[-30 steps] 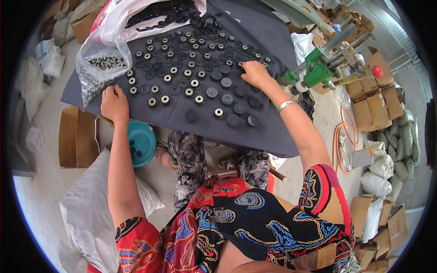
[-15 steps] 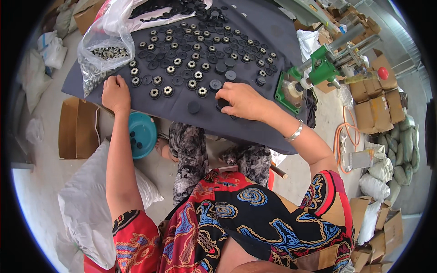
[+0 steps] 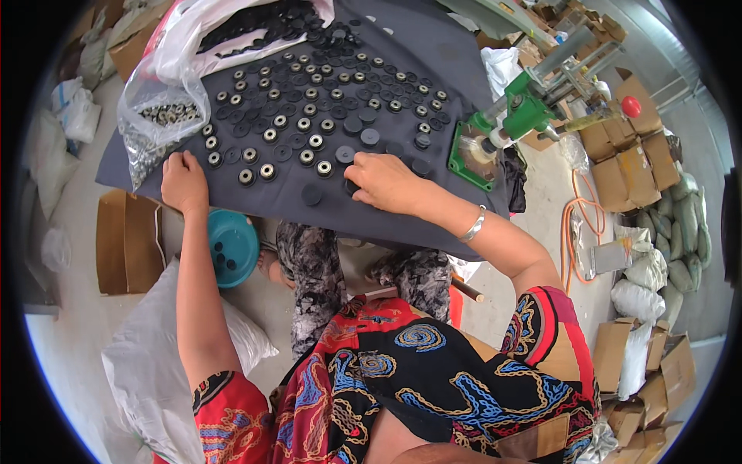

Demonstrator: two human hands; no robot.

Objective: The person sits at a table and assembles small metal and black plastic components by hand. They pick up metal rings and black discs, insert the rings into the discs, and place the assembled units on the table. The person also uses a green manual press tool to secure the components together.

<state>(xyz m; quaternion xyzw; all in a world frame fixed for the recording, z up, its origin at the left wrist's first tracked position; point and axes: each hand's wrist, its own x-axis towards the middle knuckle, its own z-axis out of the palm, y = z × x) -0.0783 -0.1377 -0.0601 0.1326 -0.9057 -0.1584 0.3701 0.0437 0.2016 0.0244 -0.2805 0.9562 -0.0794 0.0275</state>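
Note:
My right hand (image 3: 384, 183) is palm down near the table's front edge, its fingers curled onto a dark round cap (image 3: 352, 186) mostly hidden beneath them. Just beyond the fingertips is a grey-topped black cap (image 3: 345, 154); another black cap (image 3: 311, 194) lies to the left. Dark caps (image 3: 421, 167) also sit beyond the wrist. At the table's left edge my left hand (image 3: 185, 182) rests with its fingers bent inward; what they hold, if anything, is hidden. Near it are black wheels with metal bearings (image 3: 267, 171) and a clear plastic bag (image 3: 140, 159) of small metal bearings.
The dark cloth-covered table (image 3: 448, 69) bears several rows of wheels and black discs. A white bag (image 3: 321, 11) of black parts lies at the back. To the right stands a green hand press (image 3: 525, 114) with a red knob. Below is a teal basin (image 3: 246, 267).
My right hand has shifted left and slightly nearer, uncovering dark caps beyond its wrist. My left hand stays at the table's left edge. The whole view has shifted a little.

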